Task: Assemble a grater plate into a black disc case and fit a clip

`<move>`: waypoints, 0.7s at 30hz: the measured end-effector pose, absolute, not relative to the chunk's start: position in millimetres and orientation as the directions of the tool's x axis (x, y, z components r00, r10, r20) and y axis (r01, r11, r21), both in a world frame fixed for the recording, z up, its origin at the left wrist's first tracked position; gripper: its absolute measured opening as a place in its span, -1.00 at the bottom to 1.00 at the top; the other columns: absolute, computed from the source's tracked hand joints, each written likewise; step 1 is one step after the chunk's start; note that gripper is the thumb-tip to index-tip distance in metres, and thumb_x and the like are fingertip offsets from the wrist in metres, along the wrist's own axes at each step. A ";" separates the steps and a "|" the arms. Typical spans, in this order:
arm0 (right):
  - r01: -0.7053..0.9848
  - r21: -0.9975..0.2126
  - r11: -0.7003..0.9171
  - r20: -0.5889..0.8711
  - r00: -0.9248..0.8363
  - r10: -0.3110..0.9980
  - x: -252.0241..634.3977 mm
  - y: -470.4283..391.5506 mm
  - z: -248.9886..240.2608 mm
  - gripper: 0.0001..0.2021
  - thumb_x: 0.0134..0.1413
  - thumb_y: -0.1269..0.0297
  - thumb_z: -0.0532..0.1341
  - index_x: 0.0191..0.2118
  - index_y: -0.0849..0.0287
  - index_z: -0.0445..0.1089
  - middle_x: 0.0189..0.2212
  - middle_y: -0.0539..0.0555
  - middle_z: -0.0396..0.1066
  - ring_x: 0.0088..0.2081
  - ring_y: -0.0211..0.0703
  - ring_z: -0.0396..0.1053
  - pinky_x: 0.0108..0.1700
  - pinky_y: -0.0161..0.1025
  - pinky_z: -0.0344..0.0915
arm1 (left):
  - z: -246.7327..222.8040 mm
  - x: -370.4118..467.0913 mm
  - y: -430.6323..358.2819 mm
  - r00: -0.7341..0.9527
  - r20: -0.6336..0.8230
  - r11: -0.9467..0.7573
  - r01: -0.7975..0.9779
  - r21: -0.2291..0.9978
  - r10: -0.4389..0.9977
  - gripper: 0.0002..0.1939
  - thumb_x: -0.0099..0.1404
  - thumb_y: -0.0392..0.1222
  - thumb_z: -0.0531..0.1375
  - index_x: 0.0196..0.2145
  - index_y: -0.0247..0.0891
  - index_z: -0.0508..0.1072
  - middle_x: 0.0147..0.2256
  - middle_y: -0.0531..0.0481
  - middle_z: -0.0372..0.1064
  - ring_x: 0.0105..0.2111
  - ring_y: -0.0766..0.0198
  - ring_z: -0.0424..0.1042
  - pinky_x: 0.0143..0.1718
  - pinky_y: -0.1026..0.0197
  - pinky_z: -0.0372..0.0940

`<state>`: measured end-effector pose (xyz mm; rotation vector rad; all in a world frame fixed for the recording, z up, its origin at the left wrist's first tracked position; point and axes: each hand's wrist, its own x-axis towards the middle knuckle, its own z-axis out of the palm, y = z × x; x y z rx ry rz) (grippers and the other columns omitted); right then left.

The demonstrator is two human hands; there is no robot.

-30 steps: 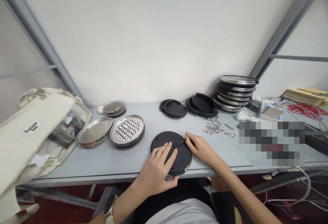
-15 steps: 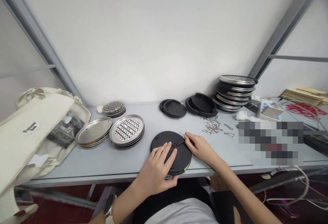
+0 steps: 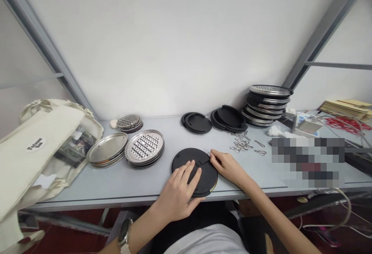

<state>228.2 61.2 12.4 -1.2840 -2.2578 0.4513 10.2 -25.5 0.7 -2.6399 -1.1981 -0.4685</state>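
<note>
A round black plastic disc (image 3: 207,176) lies by the table's front edge, with a thin light-coloured rim showing at its lower right. My left hand (image 3: 178,190) rests on its lower left part, fingers stretched flat over the top and thumb out past the near edge. At the disc's upper right edge, my right hand (image 3: 223,165) is closed in a pinch on a small metal wire clip (image 3: 208,154), mostly hidden by the fingertips. Loose wire clips (image 3: 241,144) lie in a pile beyond my right hand.
Metal grater discs (image 3: 144,146) and plain metal discs (image 3: 107,148) are stacked at left, smaller graters (image 3: 129,122) behind. Black discs (image 3: 198,123) lie at the back, beside a tall stack (image 3: 269,104). A cream bag (image 3: 55,130) is far left; red cords (image 3: 345,124) are far right.
My left thumb has moved slightly outward from the disc's near edge. My right hand stays pinched at the upper right edge; the view has shifted a little.
</note>
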 end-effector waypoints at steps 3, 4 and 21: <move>0.700 -0.505 0.506 0.270 -0.428 0.862 228.2 62.0 11.7 -0.74 0.25 0.26 -0.07 -0.49 0.09 0.09 -0.63 -0.07 0.19 -0.60 -0.25 0.14 -0.46 -0.31 0.02 | 1.4 10.5 -25.6 0.616 0.361 -0.648 0.761 -0.041 0.700 -0.30 0.33 0.07 0.06 0.29 -0.38 0.03 0.27 -0.39 -0.06 0.23 -0.15 0.05 0.11 -0.08 0.15; 0.700 -0.503 0.507 0.273 -0.428 0.861 228.3 62.2 11.5 -0.74 0.25 0.26 -0.07 -0.49 0.09 0.10 -0.63 -0.07 0.20 -0.60 -0.25 0.14 -0.47 -0.31 0.02 | 1.4 10.5 -25.6 0.615 0.358 -0.648 0.761 -0.038 0.702 -0.30 0.33 0.07 0.06 0.29 -0.38 0.03 0.27 -0.39 -0.05 0.23 -0.15 0.06 0.11 -0.08 0.15; 0.693 -0.513 0.507 0.270 -0.431 0.861 229.1 61.5 10.8 -0.72 0.26 0.25 -0.07 -0.49 0.10 0.12 -0.62 -0.06 0.21 -0.58 -0.25 0.14 -0.46 -0.31 0.04 | 0.3 9.7 -25.0 0.623 0.386 -0.667 0.745 -0.027 0.680 -0.29 0.33 0.07 0.07 0.29 -0.39 0.03 0.27 -0.39 -0.05 0.24 -0.13 0.03 0.13 -0.08 0.12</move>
